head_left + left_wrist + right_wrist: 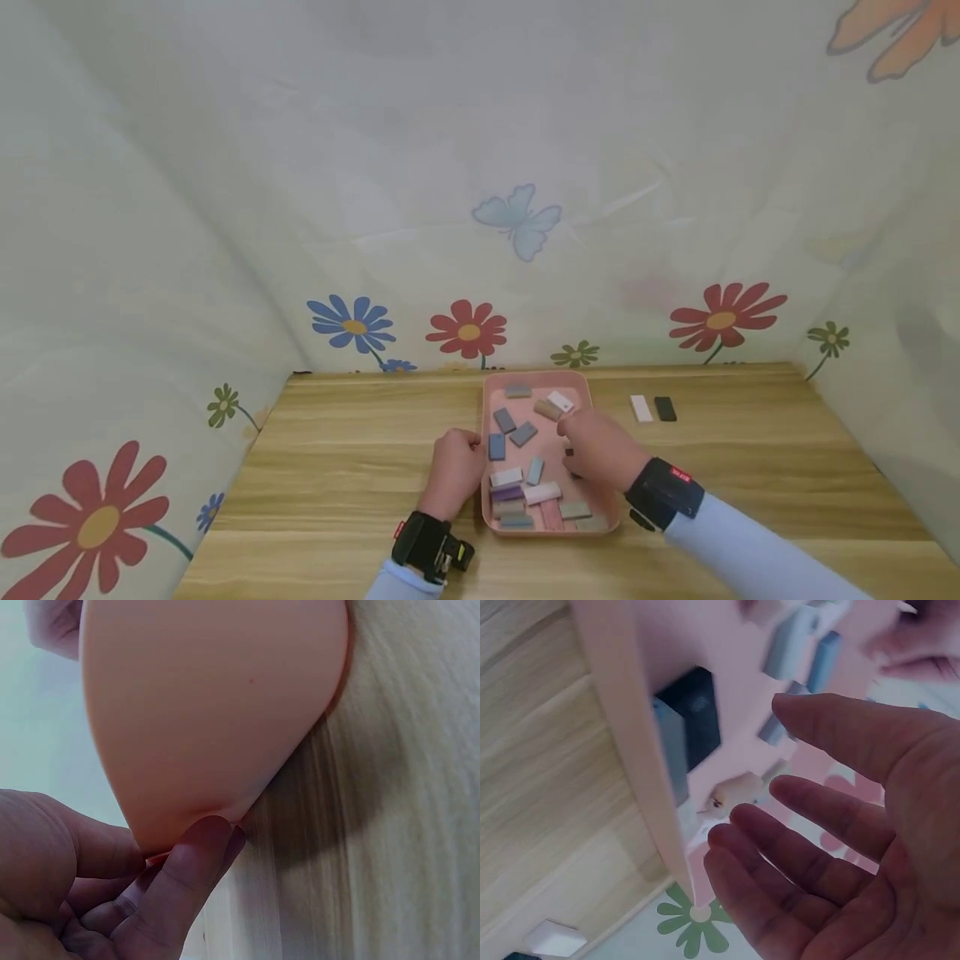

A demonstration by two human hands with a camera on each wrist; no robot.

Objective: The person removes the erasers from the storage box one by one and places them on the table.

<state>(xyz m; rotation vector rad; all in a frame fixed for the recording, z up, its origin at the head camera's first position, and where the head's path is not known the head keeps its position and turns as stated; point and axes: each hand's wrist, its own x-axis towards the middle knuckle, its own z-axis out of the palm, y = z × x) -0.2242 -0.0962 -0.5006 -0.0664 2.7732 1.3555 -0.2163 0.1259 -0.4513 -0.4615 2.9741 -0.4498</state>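
Observation:
A pink tray (pixel 547 534) stands on the table, holding several small rectangular blocks in grey, blue, white, purple, tan and pink. At the tray's left side, my left hand (pixel 455 468) pinches its edge between thumb and fingers, as the left wrist view shows on the tray's wall (pixel 217 697). Over the tray's right part is my right hand (pixel 603 450). Its fingers are spread and slightly bent, with nothing between them in the right wrist view. Nearby, a black block (pixel 694 712) and a grey block (pixel 671 754) lie against the tray wall, with a tan block (pixel 735 791) farther along.
On the wooden table (pixel 337 450), right of the tray, lie a white block (pixel 641 408) and a black block (pixel 665 408) side by side. A pale cloth wall (pixel 375 167) printed with flowers and a butterfly encloses the table's back and sides.

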